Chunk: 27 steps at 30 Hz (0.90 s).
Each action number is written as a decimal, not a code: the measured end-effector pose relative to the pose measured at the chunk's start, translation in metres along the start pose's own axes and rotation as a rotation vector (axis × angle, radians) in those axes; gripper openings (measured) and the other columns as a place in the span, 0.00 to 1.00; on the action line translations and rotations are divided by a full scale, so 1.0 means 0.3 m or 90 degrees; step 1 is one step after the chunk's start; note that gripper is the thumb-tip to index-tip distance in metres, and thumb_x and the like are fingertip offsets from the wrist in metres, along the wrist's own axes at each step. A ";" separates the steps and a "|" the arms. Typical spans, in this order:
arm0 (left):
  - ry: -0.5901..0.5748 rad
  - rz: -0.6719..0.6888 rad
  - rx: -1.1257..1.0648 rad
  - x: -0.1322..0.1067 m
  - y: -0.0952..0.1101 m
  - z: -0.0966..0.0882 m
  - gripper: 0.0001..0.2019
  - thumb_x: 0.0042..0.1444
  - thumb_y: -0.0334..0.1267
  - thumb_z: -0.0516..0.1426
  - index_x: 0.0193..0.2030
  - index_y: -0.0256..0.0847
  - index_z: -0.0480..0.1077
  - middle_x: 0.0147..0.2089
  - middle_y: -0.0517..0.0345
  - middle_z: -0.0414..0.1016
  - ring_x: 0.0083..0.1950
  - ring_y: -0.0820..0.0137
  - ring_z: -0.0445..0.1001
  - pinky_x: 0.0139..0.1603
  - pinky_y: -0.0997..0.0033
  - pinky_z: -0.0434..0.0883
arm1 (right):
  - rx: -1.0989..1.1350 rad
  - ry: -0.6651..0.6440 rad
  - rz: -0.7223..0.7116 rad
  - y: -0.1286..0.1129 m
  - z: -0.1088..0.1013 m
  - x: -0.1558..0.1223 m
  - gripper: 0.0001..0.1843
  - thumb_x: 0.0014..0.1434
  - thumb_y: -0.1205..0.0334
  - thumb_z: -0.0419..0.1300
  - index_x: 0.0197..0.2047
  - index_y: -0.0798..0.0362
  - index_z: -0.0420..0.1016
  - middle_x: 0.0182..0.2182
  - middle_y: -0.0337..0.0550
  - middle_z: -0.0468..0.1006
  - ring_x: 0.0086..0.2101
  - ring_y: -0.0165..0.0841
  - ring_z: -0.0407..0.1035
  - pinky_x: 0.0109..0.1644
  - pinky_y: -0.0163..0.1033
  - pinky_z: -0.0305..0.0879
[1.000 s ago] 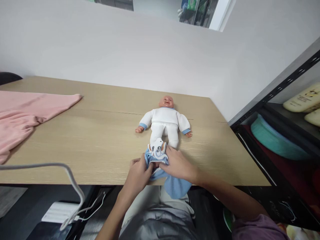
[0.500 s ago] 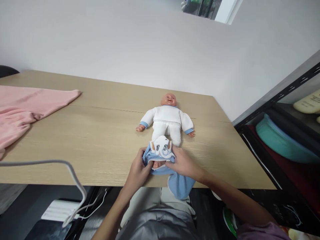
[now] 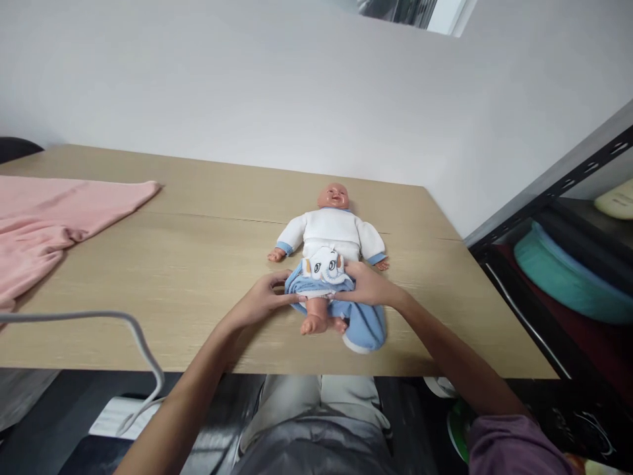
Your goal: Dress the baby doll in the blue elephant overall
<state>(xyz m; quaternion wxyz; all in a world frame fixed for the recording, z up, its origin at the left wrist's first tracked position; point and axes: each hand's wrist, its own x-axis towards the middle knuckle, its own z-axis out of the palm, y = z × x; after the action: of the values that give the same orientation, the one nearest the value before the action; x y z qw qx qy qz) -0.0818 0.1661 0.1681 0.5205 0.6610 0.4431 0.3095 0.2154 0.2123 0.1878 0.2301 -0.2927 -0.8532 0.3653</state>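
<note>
A baby doll [image 3: 332,227] in a white top with blue cuffs lies on its back, its head toward the wall. Bunched around one of its legs is a pair of blue doll pants [image 3: 366,323] with a white elephant face [image 3: 325,265] on it. My left hand [image 3: 264,297] grips the bunched edge on the left, thumb below. On the right, my right hand [image 3: 368,285] pinches the same garment. One bare foot [image 3: 312,323] pokes out through the cloth; the other foot shows beside it. The loose blue leg hangs to the right on the tabletop.
The wooden table [image 3: 198,264] carries a pink cloth [image 3: 64,214] at far left. A grey cable [image 3: 133,330] arcs over the front left edge. At right stands a black shelf [image 3: 548,191] with a teal item [image 3: 564,277]. A white wall is behind.
Both hands have slid the blue pants up the doll's leg, away from me. The foot now sticks out of the opening, and the loose leg has come up onto the table.
</note>
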 end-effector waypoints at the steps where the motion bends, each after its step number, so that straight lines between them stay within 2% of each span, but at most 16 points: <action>1: -0.015 0.006 0.004 0.008 0.005 -0.014 0.25 0.59 0.57 0.72 0.52 0.38 0.81 0.57 0.46 0.85 0.59 0.47 0.80 0.63 0.52 0.76 | 0.010 0.007 0.008 0.001 -0.006 -0.002 0.23 0.64 0.48 0.76 0.57 0.51 0.84 0.53 0.48 0.87 0.52 0.47 0.81 0.62 0.49 0.75; 4: -0.034 0.023 -0.003 0.023 0.023 -0.043 0.24 0.64 0.58 0.68 0.53 0.39 0.81 0.57 0.48 0.84 0.59 0.51 0.79 0.64 0.54 0.76 | 0.070 0.017 0.050 0.030 -0.012 -0.026 0.33 0.61 0.44 0.78 0.64 0.50 0.80 0.58 0.48 0.84 0.57 0.48 0.78 0.66 0.52 0.73; 6: -0.018 0.022 -0.001 0.031 0.032 -0.055 0.24 0.68 0.61 0.64 0.55 0.41 0.80 0.59 0.48 0.83 0.62 0.51 0.77 0.65 0.56 0.75 | 0.167 0.024 0.093 0.075 -0.013 -0.050 0.36 0.62 0.42 0.77 0.67 0.48 0.76 0.62 0.48 0.81 0.61 0.48 0.76 0.68 0.51 0.71; 8: 0.003 0.007 0.020 0.046 0.033 -0.065 0.26 0.70 0.64 0.61 0.54 0.42 0.79 0.58 0.48 0.82 0.62 0.52 0.76 0.64 0.57 0.75 | 0.283 0.053 0.146 0.131 -0.016 -0.074 0.40 0.61 0.40 0.77 0.69 0.47 0.74 0.63 0.46 0.80 0.61 0.44 0.75 0.68 0.48 0.71; 11: 0.039 -0.016 0.075 0.085 0.024 -0.076 0.28 0.71 0.67 0.57 0.50 0.41 0.76 0.51 0.50 0.80 0.56 0.56 0.77 0.61 0.56 0.76 | 0.413 0.082 0.188 0.207 -0.025 -0.099 0.41 0.56 0.38 0.80 0.64 0.48 0.76 0.55 0.42 0.81 0.52 0.37 0.77 0.58 0.39 0.73; 13: 0.082 -0.007 0.111 0.123 0.027 -0.076 0.28 0.71 0.66 0.57 0.54 0.40 0.74 0.53 0.49 0.79 0.54 0.58 0.77 0.59 0.56 0.75 | 0.472 0.074 0.174 0.237 -0.028 -0.107 0.40 0.53 0.39 0.82 0.61 0.49 0.77 0.49 0.39 0.81 0.46 0.33 0.76 0.52 0.35 0.72; 15: 0.104 0.034 0.153 0.169 0.050 -0.070 0.29 0.71 0.65 0.58 0.62 0.40 0.72 0.60 0.46 0.77 0.56 0.57 0.77 0.59 0.55 0.75 | 0.515 0.083 0.152 0.247 -0.024 -0.109 0.38 0.53 0.40 0.82 0.59 0.48 0.78 0.47 0.37 0.80 0.44 0.31 0.74 0.50 0.33 0.71; 17: 0.049 0.096 0.217 0.224 0.096 -0.062 0.31 0.70 0.64 0.60 0.68 0.43 0.71 0.65 0.44 0.75 0.61 0.55 0.75 0.62 0.54 0.74 | 0.542 0.109 0.127 0.238 -0.016 -0.106 0.36 0.54 0.42 0.82 0.60 0.46 0.78 0.49 0.37 0.80 0.46 0.31 0.74 0.52 0.33 0.70; 19: -0.075 0.147 0.297 0.287 0.157 -0.056 0.30 0.66 0.64 0.63 0.64 0.44 0.76 0.64 0.46 0.77 0.65 0.52 0.72 0.64 0.55 0.73 | 0.551 0.112 0.101 0.219 -0.009 -0.100 0.35 0.56 0.45 0.82 0.61 0.44 0.78 0.52 0.38 0.80 0.50 0.32 0.74 0.56 0.34 0.70; 21: -0.224 0.141 0.332 0.351 0.219 -0.054 0.27 0.63 0.63 0.66 0.55 0.42 0.80 0.55 0.49 0.80 0.58 0.53 0.75 0.58 0.59 0.75 | 0.537 0.099 0.093 0.196 -0.010 -0.095 0.35 0.57 0.46 0.82 0.63 0.44 0.76 0.54 0.39 0.80 0.52 0.33 0.74 0.58 0.35 0.71; 23: -0.355 0.101 0.294 0.405 0.267 -0.051 0.25 0.64 0.61 0.66 0.52 0.40 0.81 0.45 0.53 0.80 0.47 0.59 0.77 0.48 0.65 0.75 | 0.500 0.069 0.118 0.178 -0.021 -0.097 0.36 0.56 0.45 0.82 0.62 0.45 0.76 0.53 0.39 0.80 0.51 0.33 0.74 0.56 0.36 0.72; 25: -0.417 0.087 0.224 0.446 0.287 -0.043 0.24 0.66 0.58 0.65 0.55 0.39 0.80 0.41 0.56 0.79 0.41 0.64 0.75 0.42 0.69 0.73 | 0.437 0.002 0.158 0.166 -0.035 -0.107 0.33 0.55 0.41 0.81 0.56 0.50 0.79 0.47 0.39 0.80 0.45 0.33 0.73 0.48 0.35 0.72; 27: -0.415 0.104 0.161 0.474 0.279 -0.027 0.25 0.67 0.57 0.65 0.58 0.39 0.79 0.43 0.56 0.80 0.42 0.65 0.75 0.43 0.71 0.73 | 0.366 -0.080 0.191 0.157 -0.046 -0.123 0.30 0.55 0.37 0.80 0.45 0.53 0.80 0.38 0.37 0.78 0.38 0.32 0.71 0.41 0.35 0.69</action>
<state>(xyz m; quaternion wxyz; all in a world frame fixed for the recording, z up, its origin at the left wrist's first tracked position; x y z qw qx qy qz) -0.0076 0.2932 0.2432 0.5220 0.8176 0.2342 0.0653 0.2659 0.2210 0.1541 0.1937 -0.3149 -0.6751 0.6384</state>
